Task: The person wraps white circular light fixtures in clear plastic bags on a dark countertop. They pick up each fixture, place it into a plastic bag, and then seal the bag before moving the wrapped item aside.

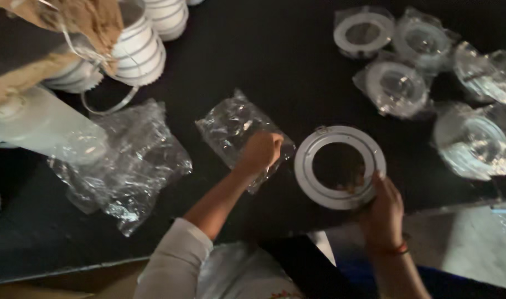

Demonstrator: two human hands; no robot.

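My left hand (259,150) rests on a clear plastic bag (231,126) lying flat on the black table (280,66), its fingers curled over the bag's right edge. My right hand (383,206) grips the near rim of a white ring-shaped fitting (308,169) that lies unwrapped on the table just right of the bag. The ring's open centre shows the dark table through it.
Several ring fittings wrapped in clear bags (397,86) lie at the back right. A heap of crumpled clear bags (131,160) sits at the left. Stacked white ribbed parts (139,47) and a brown torn carton (70,22) stand at the back left. The table's front edge (59,271) runs near me.
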